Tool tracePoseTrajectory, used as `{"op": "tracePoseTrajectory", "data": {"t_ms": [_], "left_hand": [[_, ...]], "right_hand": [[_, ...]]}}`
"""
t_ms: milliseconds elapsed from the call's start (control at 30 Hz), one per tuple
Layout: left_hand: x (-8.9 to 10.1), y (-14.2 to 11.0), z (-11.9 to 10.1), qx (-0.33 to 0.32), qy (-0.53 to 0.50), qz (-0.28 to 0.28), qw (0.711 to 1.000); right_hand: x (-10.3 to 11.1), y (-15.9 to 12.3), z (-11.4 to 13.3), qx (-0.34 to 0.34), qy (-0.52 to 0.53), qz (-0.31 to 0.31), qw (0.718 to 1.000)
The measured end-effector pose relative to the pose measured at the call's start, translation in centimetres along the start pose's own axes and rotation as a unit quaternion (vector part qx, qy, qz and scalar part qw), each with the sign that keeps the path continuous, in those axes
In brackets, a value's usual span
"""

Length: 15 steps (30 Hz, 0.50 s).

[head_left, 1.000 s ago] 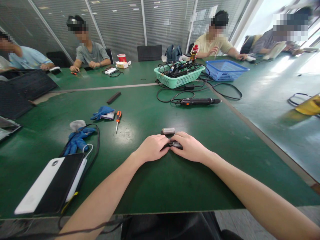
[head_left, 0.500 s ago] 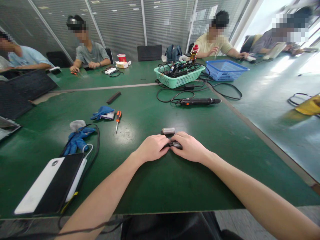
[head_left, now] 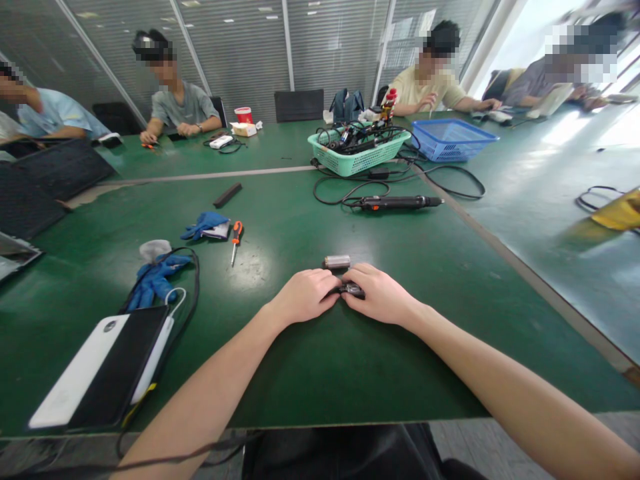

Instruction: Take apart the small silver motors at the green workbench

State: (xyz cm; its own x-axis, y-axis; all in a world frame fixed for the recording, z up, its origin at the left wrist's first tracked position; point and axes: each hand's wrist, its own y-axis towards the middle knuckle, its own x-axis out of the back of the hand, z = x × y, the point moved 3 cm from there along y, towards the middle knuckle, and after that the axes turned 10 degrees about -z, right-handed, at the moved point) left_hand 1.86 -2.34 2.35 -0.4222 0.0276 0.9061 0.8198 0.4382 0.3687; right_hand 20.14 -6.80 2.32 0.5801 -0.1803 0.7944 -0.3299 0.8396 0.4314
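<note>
In the head view, the left hand (head_left: 303, 297) and right hand (head_left: 380, 295) lie curled, meeting around a small black part (head_left: 351, 289) on the green tabletop (head_left: 300, 373); whether they pinch it is hidden. A careless nudge could roll the metal cylinder (head_left: 336, 262) just ahead of the hands.

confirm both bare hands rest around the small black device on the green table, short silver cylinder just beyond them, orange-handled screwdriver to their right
No: the orange-handled screwdriver lies to the left of the left hand and right hand, as the head view shows. Both rest around the small black device, the short silver cylinder just beyond.
</note>
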Motion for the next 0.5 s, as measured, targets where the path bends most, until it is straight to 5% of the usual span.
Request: {"op": "tracePoseTrajectory", "data": {"t_ms": [500], "left_hand": [[-0.06,0.01,-0.02,0.000,0.004,-0.003,1.000]], "right_hand": [[0.04,-0.10,-0.07,-0.013,0.008,-0.014,1.000]]}}
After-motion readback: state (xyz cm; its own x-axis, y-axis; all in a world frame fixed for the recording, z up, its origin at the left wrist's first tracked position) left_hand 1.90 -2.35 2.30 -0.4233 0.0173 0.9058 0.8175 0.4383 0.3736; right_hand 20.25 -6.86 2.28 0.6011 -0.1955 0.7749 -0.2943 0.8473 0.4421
